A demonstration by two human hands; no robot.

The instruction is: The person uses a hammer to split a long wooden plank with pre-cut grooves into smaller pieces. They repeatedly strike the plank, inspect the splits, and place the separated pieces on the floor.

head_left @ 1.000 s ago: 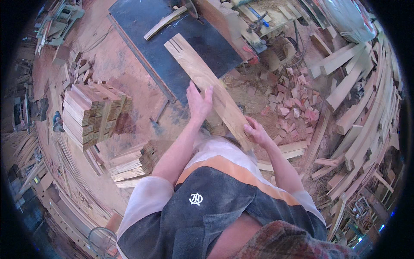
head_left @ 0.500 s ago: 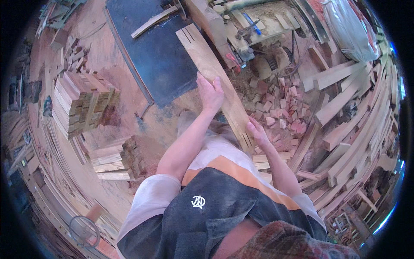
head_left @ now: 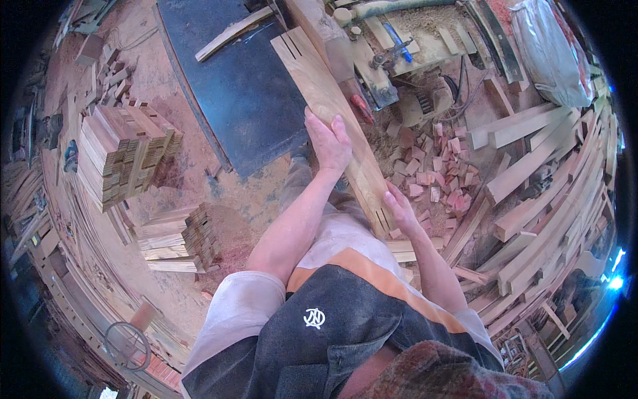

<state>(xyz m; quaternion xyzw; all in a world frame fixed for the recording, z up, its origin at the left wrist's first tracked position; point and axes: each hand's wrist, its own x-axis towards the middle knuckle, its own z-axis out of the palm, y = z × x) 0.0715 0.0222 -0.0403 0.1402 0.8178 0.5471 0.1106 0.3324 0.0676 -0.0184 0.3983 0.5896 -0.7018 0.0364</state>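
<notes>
A long wooden board point(head_left: 335, 110) slants from upper left to lower right in front of my body. Narrow dark slots are cut into both of its ends. My left hand point(head_left: 330, 141) grips its left edge near the middle, thumb on the upper face and the other fingers partly hidden. Toward the near end, my right hand point(head_left: 401, 207) holds the right edge, its lower fingers out of sight. The board's far end lies over the edge of a dark flat machine table point(head_left: 246, 113), beside a thick timber beam point(head_left: 325, 40); whether it touches them I cannot tell.
A thin wood strip point(head_left: 232, 34) lies on the dark table. Stacked wooden pieces point(head_left: 126, 153) and a lower stack point(head_left: 176, 239) stand at left. Small offcuts point(head_left: 435, 163) are heaped at right, near a motor point(head_left: 425, 100) and many long timbers point(head_left: 531, 186).
The view has shifted slightly, and a foot now shows near the dark table's near corner. Both hands keep the same hold on the board, which stays at nearly the same slant.
</notes>
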